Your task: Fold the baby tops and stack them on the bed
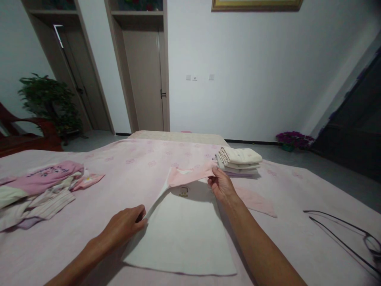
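Note:
A small white garment (181,230) with pink sleeves lies flat on the pink bedspread (139,167) in front of me. My right hand (220,184) pinches a pink sleeve (190,175) and holds it lifted and folded across the garment's top. Closed on the garment's left edge at mid-height is my left hand (125,227), its fingers curled under the cloth. A small printed label shows under the lifted sleeve.
A stack of folded cream and lilac clothes (239,161) sits just beyond my right hand. A heap of unfolded pink and striped clothes (41,190) lies at the left. A black wire hanger (351,234) rests at the right. Doors, a plant and a chair stand behind.

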Motion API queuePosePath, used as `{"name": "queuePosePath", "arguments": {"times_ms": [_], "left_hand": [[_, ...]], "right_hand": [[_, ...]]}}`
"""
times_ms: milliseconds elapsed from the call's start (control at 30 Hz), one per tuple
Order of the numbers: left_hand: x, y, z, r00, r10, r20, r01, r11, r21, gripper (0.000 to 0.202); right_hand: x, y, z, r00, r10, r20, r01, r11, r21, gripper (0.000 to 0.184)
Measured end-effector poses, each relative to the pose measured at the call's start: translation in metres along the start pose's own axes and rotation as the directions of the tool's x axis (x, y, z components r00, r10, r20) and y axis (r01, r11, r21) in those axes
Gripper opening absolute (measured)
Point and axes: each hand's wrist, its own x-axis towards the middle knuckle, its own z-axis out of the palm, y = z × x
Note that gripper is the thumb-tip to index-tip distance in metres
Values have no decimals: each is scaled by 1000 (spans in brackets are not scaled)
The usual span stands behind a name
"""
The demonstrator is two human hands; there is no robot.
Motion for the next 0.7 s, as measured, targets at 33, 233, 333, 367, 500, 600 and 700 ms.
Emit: {"name": "queuePosePath", "arguments": {"times_ms": [33, 233, 333, 367, 500, 600, 700], "left_hand": [[0, 5, -1, 1000, 16, -7, -16, 1000, -23, 14], [1, 54, 7, 980, 188, 67, -151, 919, -363, 13], [5, 68, 22, 957, 213, 198, -83, 851, -519, 21], [8, 69, 27, 948, 213, 235, -48, 828, -559, 24], [33, 60, 35, 947, 197, 253, 34, 723, -690, 32], [62, 49, 30, 993, 64, 95, 33, 630, -776, 37], [90, 47, 22, 997, -70, -31, 4, 456, -890, 45]], "right_hand": [[1, -3, 0, 1000, -9, 0, 9, 1000, 11, 26], [-2, -27, 2, 996, -87, 32, 85, 995, 57, 27], [-8, -33, 5, 991, -120, 63, 117, 992, 48, 31], [-10, -34, 7, 989, -127, 79, 124, 992, 33, 33], [-20, -34, 15, 978, -116, 173, 122, 992, -27, 35], [-32, -30, 25, 950, -88, 298, 133, 982, -135, 30], [-50, -20, 36, 892, -8, 451, 160, 941, -300, 26]]}}
